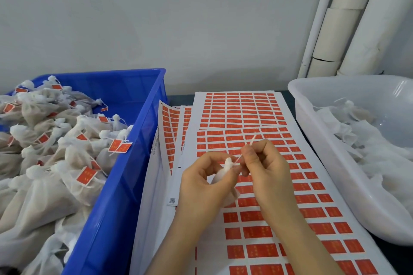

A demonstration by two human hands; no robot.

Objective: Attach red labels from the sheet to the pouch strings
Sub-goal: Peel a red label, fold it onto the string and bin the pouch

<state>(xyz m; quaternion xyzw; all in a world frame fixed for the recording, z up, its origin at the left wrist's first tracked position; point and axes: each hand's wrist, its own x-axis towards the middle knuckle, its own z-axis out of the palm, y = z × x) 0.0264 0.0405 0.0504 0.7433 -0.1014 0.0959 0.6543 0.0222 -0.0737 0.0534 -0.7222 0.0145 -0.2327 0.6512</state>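
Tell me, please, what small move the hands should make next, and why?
Probably squeeze the label shut with the right hand. That hand pinches it, edge-on, just off the neck of the pouch that the left hand holds, and the finished pouches in the crate carry labels folded flat. Whether it already wraps the string I cannot tell.

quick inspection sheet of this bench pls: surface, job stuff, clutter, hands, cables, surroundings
surface: dark table, mostly covered by label sheets
job's things: pouch held over the sheets, red label at its string; labelled pouches heaped in the blue crate; plain pouches in the white tub
clutter: nothing seen
hands: left hand grips the pouch; right hand pinches the red label
cables: nothing seen
surroundings: grey wall, white pipes at back right
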